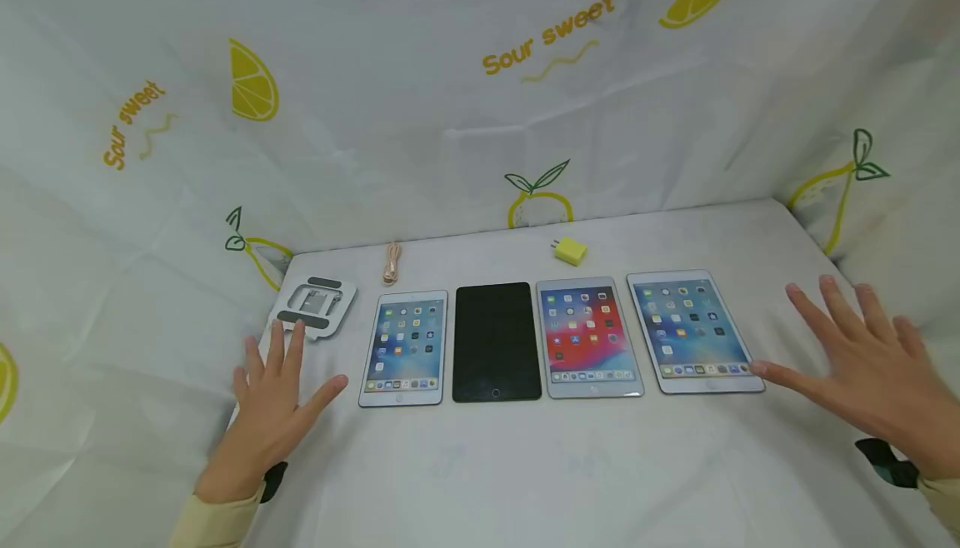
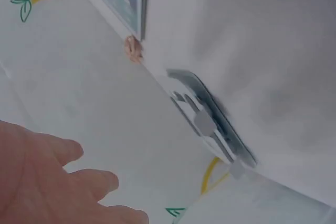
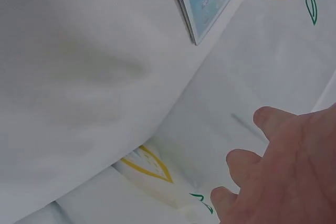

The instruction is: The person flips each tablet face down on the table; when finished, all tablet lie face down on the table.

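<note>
My left hand (image 1: 270, 411) is spread with fingers apart at the left side of the table, holding nothing. Just beyond its fingertips lies a white folding stand (image 1: 313, 306) with grey pads, seen edge-on in the left wrist view. On the right, my right hand (image 1: 873, 369) is also spread, its thumb overlapping the lower right corner of a white-framed tablet (image 1: 693, 331). To that tablet's left lie a tablet with a red and blue screen (image 1: 588, 336), a black tablet (image 1: 497, 344) with its screen dark, and a white tablet with a lit blue screen (image 1: 405, 348).
Behind the tablets are a bundled beige cable (image 1: 392, 263) and a yellow plug adapter (image 1: 570, 251). A white cloth covers the table (image 1: 510, 481). White curtains (image 1: 375, 115) with lemon prints rise at the back and both sides.
</note>
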Demonstrator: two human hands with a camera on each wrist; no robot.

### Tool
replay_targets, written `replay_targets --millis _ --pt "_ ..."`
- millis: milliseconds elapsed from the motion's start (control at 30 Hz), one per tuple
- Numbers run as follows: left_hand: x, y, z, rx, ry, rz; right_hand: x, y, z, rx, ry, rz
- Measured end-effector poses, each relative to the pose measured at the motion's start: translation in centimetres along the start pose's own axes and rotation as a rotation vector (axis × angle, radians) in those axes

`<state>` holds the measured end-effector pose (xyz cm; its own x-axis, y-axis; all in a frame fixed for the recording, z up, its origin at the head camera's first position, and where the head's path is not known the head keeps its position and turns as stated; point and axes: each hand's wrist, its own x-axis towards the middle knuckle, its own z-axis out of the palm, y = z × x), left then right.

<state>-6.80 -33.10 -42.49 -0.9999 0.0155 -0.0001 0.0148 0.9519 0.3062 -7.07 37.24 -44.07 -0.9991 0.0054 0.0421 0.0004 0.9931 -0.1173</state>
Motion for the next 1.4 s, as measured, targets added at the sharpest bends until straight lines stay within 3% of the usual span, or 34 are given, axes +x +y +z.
replay_targets --millis 167,400,567,700,867,1033,1233,1400 --pt "1.5 2.8 1.1 -0.059 0.058 0.130 0.3 -0.7 0.0 0.044 -0.009 -0.035" --pt "3.4 10.3 3.3 -0.099 0.060 0.342 1.2 -1.9 0.3 0.162 -0.058 -0.097" --pt "4.7 17.1 5.2 -0.228 -0.025 0.446 2.2 -2.7 0.7 0.201 -0.095 -0.085" --pt "5.8 22.5 6.6 -0.365 -0.147 0.498 3.1 -3.3 1.1 0.221 -0.116 -0.075" --pt "7.3 27.9 8.6 -0.542 -0.340 0.469 4.0 -4.6 1.3 0.251 -0.174 -0.058" --pt "8.7 31.5 10.4 -0.674 -0.476 0.395 4.7 -5.8 1.8 0.274 -0.203 -0.054" --pt "9.4 34.9 11.7 -0.740 -0.545 0.247 4.8 -6.1 2.3 0.253 -0.182 -0.059" --pt "9.4 36.8 12.3 -0.749 -0.574 0.152 4.5 -5.8 2.3 0.246 -0.163 -0.071"
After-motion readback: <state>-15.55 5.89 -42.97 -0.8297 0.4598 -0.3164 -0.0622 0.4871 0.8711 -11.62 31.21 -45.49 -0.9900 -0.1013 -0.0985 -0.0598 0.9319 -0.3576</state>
